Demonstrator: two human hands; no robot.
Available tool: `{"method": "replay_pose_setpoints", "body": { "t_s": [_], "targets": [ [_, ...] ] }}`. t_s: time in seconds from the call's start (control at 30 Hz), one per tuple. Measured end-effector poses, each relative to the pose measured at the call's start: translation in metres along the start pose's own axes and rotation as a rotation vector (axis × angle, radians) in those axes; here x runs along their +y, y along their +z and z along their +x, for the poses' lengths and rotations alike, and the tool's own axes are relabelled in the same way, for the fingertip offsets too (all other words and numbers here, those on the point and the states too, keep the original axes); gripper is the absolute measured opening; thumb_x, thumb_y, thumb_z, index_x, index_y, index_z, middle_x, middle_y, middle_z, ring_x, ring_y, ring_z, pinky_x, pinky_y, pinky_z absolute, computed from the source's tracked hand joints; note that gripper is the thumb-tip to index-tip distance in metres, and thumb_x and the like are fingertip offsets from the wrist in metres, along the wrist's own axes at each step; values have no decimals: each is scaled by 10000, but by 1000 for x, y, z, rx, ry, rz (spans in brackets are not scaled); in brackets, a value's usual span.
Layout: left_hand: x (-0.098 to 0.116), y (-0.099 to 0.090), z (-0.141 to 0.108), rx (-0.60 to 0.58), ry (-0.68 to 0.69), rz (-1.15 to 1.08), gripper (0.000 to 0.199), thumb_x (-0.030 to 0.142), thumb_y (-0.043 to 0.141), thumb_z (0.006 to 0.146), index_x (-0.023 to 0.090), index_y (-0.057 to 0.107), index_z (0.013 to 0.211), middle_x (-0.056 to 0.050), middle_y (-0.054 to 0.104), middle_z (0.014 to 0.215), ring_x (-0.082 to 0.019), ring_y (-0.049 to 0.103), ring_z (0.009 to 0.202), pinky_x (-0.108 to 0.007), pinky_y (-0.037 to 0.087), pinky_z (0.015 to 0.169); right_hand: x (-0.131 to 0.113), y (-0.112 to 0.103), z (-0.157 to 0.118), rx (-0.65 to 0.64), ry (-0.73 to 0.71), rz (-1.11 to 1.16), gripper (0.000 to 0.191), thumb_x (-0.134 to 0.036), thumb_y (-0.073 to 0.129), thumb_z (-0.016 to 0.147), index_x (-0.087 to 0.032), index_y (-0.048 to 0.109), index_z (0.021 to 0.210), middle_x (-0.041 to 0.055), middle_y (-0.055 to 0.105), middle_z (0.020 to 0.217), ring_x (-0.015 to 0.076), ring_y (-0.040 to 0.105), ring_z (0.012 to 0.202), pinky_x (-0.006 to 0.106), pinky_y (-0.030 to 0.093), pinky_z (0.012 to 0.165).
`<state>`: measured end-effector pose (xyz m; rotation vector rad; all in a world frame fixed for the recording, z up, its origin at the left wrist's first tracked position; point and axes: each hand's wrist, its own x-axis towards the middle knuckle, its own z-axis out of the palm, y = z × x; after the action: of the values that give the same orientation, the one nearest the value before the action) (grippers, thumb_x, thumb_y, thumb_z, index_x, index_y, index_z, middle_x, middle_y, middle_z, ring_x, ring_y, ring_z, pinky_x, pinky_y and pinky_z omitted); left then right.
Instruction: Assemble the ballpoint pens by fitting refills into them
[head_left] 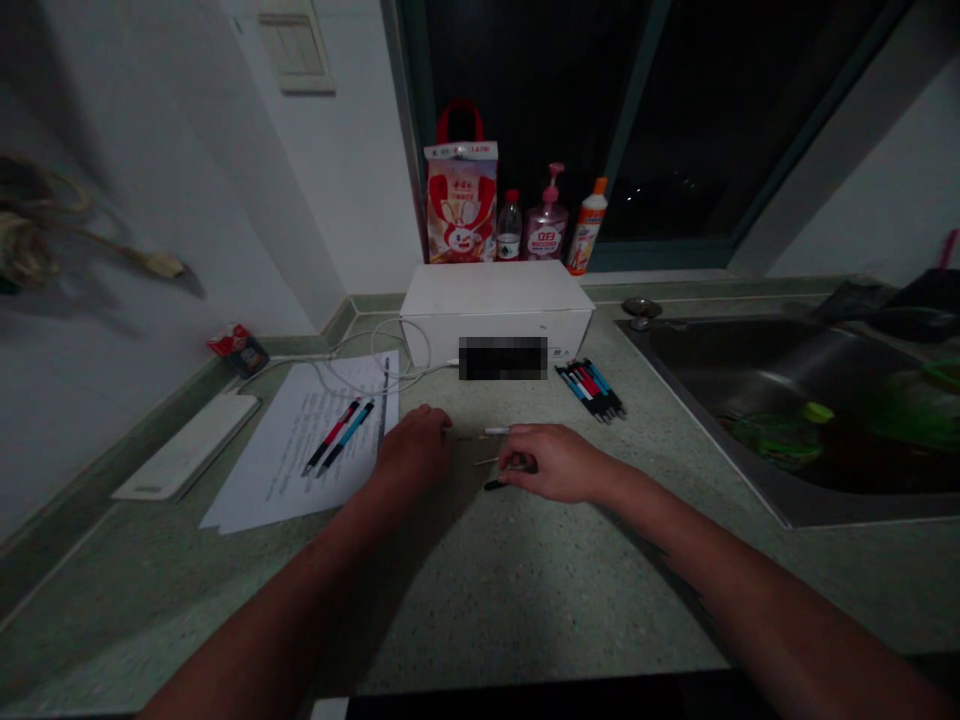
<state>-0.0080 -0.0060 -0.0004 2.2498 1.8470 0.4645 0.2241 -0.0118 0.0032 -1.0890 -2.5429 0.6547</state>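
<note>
My left hand [415,447] rests on the speckled green countertop [480,590], its fingers curled, with anything inside them hidden. My right hand [551,463] lies a little to the right, its fingers closed around a black pen barrel [494,485] whose tip sticks out to the left. Between the hands lie a white pen part [496,431] and a thin pen refill [486,461]. Two red-and-blue pens [338,437] lie on printed white paper [300,455] to the left. A bundle of several pens [591,390] lies ahead.
A white cardboard box [495,300] with a cable [382,355] stands at the back, below a bag and bottles on the window ledge. A steel sink [780,400] holding green items lies right. A white pad [187,447] lies left.
</note>
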Motion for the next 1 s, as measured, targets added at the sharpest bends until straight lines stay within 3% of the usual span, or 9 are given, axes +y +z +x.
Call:
{"method": "replay_pose_setpoints", "body": {
  "t_s": [0.2,0.33,0.53,0.67,1.0],
  "targets": [
    [0,0,0,-38,3,62,166,167,525,879,209,683,852,-126,689,948,-268,646,863,-337,451,711,1,1,-1,-36,-18,-15,110,-265,788,814,-225,719,890,-8,669,839,150,609,760,269,407,673],
    [1,0,1,16,2,7,179,185,515,891,219,680,830,-114,701,919,-260,648,852,-333,448,703,0,4,-1,-55,-28,-43,92,-224,770,801,-237,713,872,-11,674,850,162,619,781,274,392,665],
    [9,4,1,6,52,-439,125,246,578,872,223,691,919,-41,734,820,-203,661,727,-318,499,704,4,5,1,158,76,-104,107,-213,698,847,-226,671,949,-4,657,812,153,586,716,277,366,642],
    [13,9,-1,-26,90,-605,140,250,588,865,217,700,942,-43,764,892,-196,690,777,-329,539,740,9,4,3,283,126,-101,101,-229,687,870,-223,649,963,2,655,827,151,586,719,276,378,658],
    [15,13,-1,-58,66,-716,128,261,609,867,215,713,924,-74,783,927,-224,723,841,-389,585,807,11,6,3,309,67,-69,84,-246,677,897,-225,636,968,20,652,912,155,594,753,286,410,694]
  ]
}}
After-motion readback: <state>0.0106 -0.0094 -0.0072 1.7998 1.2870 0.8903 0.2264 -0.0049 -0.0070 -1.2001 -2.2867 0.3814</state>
